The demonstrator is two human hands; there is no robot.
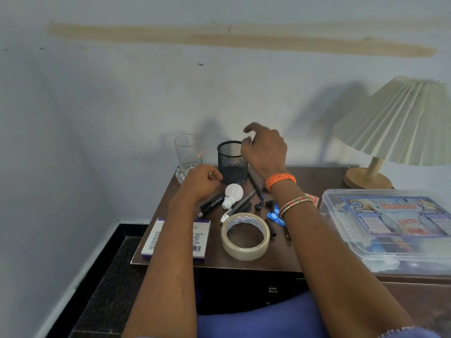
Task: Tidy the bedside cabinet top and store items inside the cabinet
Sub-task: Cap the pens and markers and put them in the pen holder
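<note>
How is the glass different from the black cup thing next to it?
The glass is clear, so you see the wall through it; the black mesh pen holder is dark wire net. The glass stands taller and has a small red label; the holder is shorter and plain. The right hand hovers beside the holder's rim, not the glass. Both stand upright at the cabinet top's back and look empty.

Both forearms reach forward, bare; the left hand (202, 180) is loosely curled, knuckles up, empty as far as shows; the right hand (264, 150) is raised higher, fingers (251, 129) bent and spread, wrist banded.
</note>
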